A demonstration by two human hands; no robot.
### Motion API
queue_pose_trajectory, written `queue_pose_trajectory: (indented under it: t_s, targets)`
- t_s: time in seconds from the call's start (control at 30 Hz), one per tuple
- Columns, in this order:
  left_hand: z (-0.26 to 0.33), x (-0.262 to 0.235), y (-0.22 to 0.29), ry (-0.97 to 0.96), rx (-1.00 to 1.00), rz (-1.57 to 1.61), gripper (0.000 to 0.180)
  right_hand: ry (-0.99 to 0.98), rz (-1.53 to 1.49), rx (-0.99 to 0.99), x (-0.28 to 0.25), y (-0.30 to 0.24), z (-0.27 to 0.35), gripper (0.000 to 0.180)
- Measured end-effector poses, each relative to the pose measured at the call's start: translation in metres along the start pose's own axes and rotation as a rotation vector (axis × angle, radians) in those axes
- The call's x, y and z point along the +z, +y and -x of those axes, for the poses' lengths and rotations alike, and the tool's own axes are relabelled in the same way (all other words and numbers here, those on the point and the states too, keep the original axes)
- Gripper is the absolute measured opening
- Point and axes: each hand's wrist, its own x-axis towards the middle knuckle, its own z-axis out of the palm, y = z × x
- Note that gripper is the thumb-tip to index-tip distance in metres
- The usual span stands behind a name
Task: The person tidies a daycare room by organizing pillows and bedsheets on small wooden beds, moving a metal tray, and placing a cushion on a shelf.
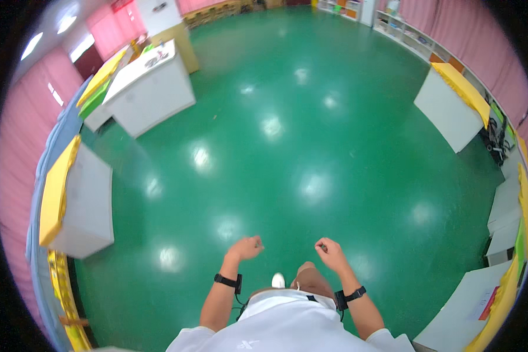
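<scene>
Both of my arms reach forward over the green floor (276, 176), bent at the elbows. My left hand (246, 248) is closed with its fingers curled. My right hand (332, 255) is also closed, thumb against fingers, with a small dark spot between them. Whether either hand holds something small I cannot make out. The hands are apart and touch no furniture. Each wrist wears a black strap with a small box, the left strap (225, 281) and the right strap (355, 293). A white shoe (278, 280) and one bent leg (312, 280) show beneath me.
A white counter (152, 94) stands far left. Closer on the left is a white cabinet with a yellow cover (91, 199). Similar covered cabinets (449, 108) line the right side, with a dark folded frame (497, 141) beside one. Low shelves (402, 35) and pink curtains edge the room.
</scene>
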Motion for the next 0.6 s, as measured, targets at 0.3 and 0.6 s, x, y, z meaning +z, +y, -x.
queue_pose_trajectory:
  t_s: [0.3,0.6]
  targets:
    - [-0.424,-0.158,0.076,-0.090,0.040,-0.188,0.037,0.131,0.001,0.077,-0.157,0.113,-0.387,0.012]
    - [-0.738,-0.326,0.156,-0.016,0.046,-0.021,0.034,-0.091,0.099,0.057,-0.297,0.182,-0.747,0.013]
